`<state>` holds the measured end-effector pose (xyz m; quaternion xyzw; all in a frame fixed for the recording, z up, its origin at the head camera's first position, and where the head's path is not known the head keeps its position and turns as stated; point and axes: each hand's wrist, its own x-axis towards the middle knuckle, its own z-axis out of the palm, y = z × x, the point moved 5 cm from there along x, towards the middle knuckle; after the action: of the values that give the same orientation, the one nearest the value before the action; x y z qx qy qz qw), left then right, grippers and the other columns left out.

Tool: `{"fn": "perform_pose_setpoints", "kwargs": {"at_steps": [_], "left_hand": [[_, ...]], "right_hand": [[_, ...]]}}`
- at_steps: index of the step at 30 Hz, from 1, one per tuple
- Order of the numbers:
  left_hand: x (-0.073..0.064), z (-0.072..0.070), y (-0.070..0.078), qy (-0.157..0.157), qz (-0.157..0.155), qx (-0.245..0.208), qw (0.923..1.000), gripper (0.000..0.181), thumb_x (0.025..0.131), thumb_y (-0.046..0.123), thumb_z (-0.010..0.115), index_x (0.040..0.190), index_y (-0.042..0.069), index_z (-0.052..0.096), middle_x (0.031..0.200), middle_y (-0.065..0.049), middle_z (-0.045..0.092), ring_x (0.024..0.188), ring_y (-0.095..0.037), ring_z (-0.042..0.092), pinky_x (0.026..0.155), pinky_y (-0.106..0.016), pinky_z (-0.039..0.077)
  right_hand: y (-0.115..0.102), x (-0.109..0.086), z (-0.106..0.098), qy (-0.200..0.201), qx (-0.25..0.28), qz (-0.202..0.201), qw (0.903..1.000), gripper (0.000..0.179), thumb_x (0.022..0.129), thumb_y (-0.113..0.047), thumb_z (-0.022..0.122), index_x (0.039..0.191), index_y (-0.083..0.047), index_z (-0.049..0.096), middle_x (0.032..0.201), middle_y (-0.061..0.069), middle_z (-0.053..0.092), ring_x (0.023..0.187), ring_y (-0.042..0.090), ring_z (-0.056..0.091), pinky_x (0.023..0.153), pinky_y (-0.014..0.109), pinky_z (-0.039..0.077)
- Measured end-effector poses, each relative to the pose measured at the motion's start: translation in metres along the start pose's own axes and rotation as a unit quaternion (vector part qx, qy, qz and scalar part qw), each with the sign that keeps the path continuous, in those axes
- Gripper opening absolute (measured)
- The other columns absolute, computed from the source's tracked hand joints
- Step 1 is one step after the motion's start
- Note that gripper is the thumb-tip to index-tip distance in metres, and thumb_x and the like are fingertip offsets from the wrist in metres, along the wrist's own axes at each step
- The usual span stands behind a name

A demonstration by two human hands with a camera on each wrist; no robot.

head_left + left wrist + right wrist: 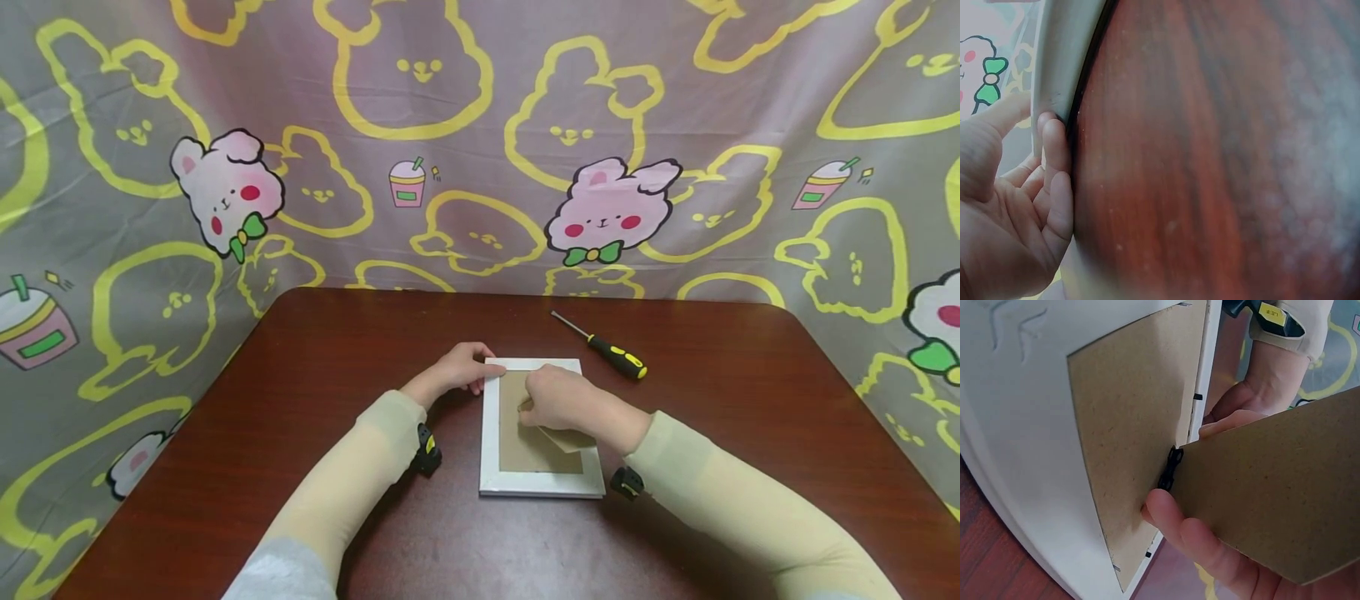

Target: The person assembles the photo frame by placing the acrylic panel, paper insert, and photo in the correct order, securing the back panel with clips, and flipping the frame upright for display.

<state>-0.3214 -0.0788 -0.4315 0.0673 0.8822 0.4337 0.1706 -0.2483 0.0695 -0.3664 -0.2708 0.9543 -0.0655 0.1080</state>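
White frame (491, 433), back up on desk (420, 537) | left grip (459, 368) clamped on its edge, 10 o'clock | right grip (560, 400) clamped on brown stand (1272, 481) by black hinge (1171, 469) | screwdriver (602, 346), 1 o'clock | step, apparently: working stand at hinge; next likely needs frame kept steady

screwdriver (609, 350): black-yellow handle | table (360, 333): reddish-brown | patterned cloth (480, 167): yellow outlines, pink cups

We find the frame (540, 485) on the table (427, 550), the backboard (521, 458) inside it. The left hand (463, 367) is at its far-left corner; the right hand (562, 402) and flap (572, 440) are over the backboard. We locate the screwdriver (617, 354) behind, rightward.
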Motion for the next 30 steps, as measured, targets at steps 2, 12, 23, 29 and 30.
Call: {"fn": "perform_pose_setpoints", "kwargs": {"at_steps": [2, 12, 23, 29, 30], "left_hand": [[-0.0003, -0.0004, 0.0005, 0.001, 0.000, 0.000, 1.0000, 0.031, 0.089, 0.033, 0.072, 0.104, 0.008, 0.061, 0.061, -0.005, 0.056, 0.051, -0.016, 0.056, 0.049, -0.025, 0.041], [-0.0005, 0.0007, 0.0017, 0.009, -0.011, 0.001, 0.9999, 0.032, 0.089, 0.032, 0.072, 0.106, 0.008, 0.060, 0.062, -0.005, 0.056, 0.052, -0.016, 0.055, 0.050, -0.025, 0.042], [-0.0007, 0.0019, 0.0022, 0.007, -0.014, 0.000, 0.9999, 0.033, 0.089, 0.032, 0.072, 0.108, 0.007, 0.060, 0.061, -0.005, 0.056, 0.051, -0.015, 0.055, 0.050, -0.024, 0.041], [0.0000, 0.0024, 0.0015, 0.008, -0.014, 0.003, 0.9999, 0.033, 0.089, 0.031, 0.072, 0.108, 0.007, 0.060, 0.061, -0.005, 0.055, 0.051, -0.014, 0.055, 0.049, -0.024, 0.041], [0.0001, 0.0024, 0.0014, 0.009, -0.014, 0.002, 0.9999, 0.033, 0.089, 0.031, 0.072, 0.108, 0.007, 0.060, 0.061, -0.005, 0.055, 0.051, -0.014, 0.055, 0.049, -0.024, 0.041]], "right_hand": [[0.0002, 0.0001, -0.0001, -0.002, 0.001, 0.000, 1.0000, 0.037, 0.080, -0.027, 0.072, 0.059, -0.015, 0.044, 0.056, -0.005, 0.035, 0.052, 0.012, 0.037, 0.048, 0.028, 0.029], [0.0021, 0.0006, 0.0010, -0.012, -0.011, 0.010, 0.9998, 0.030, 0.083, -0.031, 0.073, 0.068, -0.012, 0.054, 0.058, -0.004, 0.039, 0.055, 0.013, 0.040, 0.049, 0.029, 0.031], [0.0049, 0.0015, 0.0062, -0.008, -0.058, 0.002, 0.9983, 0.029, 0.083, -0.036, 0.072, 0.075, -0.014, 0.054, 0.060, -0.004, 0.042, 0.057, 0.014, 0.042, 0.050, 0.031, 0.032], [0.0058, 0.0006, 0.0084, 0.022, -0.100, -0.028, 0.9943, 0.032, 0.082, -0.041, 0.070, 0.073, -0.017, 0.051, 0.058, -0.006, 0.040, 0.054, 0.013, 0.040, 0.048, 0.032, 0.032], [0.0056, 0.0002, 0.0085, 0.027, -0.107, -0.033, 0.9933, 0.033, 0.082, -0.043, 0.070, 0.073, -0.017, 0.051, 0.058, -0.006, 0.041, 0.054, 0.013, 0.040, 0.048, 0.032, 0.033]]}}
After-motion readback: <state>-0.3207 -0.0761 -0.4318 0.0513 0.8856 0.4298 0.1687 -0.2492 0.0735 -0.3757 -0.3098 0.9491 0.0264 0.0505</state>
